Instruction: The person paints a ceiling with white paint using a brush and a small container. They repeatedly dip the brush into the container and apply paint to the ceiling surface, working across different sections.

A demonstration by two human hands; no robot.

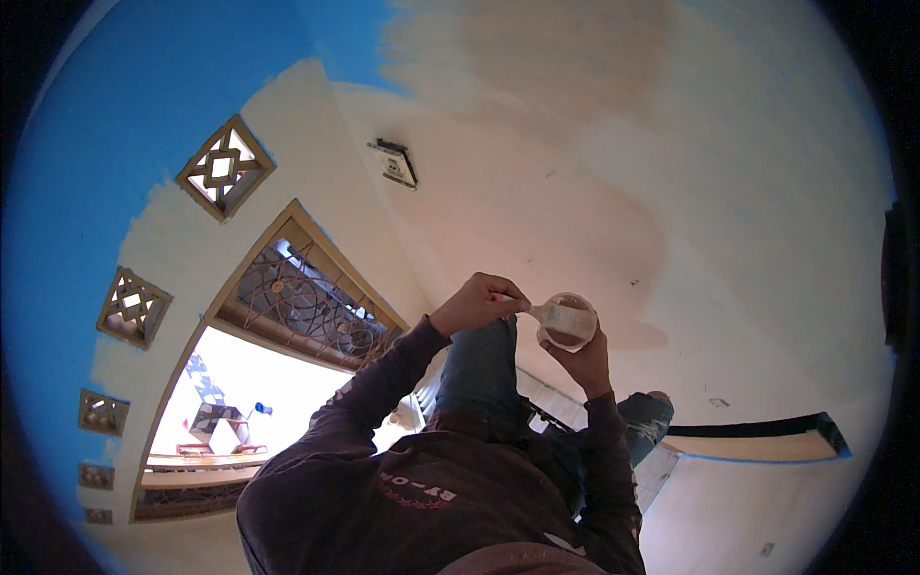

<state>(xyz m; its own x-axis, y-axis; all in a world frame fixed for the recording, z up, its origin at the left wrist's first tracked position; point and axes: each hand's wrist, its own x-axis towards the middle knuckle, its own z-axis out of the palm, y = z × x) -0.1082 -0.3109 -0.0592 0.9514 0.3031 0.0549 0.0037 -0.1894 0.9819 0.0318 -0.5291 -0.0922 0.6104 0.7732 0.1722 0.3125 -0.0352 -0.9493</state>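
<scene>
My left hand [482, 303] is closed round the handle of a paintbrush [562, 317]. The brush is wide and pale, and its bristle end lies over the mouth of a small round container [579, 345]. Pale paint seems to be inside that container, though the brush covers part of it. From below and the right, my right hand [584, 362] grips the container, thumb against its near side. Both hands are in front of my torso, above my jeans-clad leg [476, 372].
A wall [537, 182] spreads ahead, mostly cream, with blue paint [259, 48] at upper left. A socket [394, 164] is set in it. To the left are a latticed vent [226, 169] and a window with a metal grille [307, 287]. A dark-edged recess [767, 444] lies right.
</scene>
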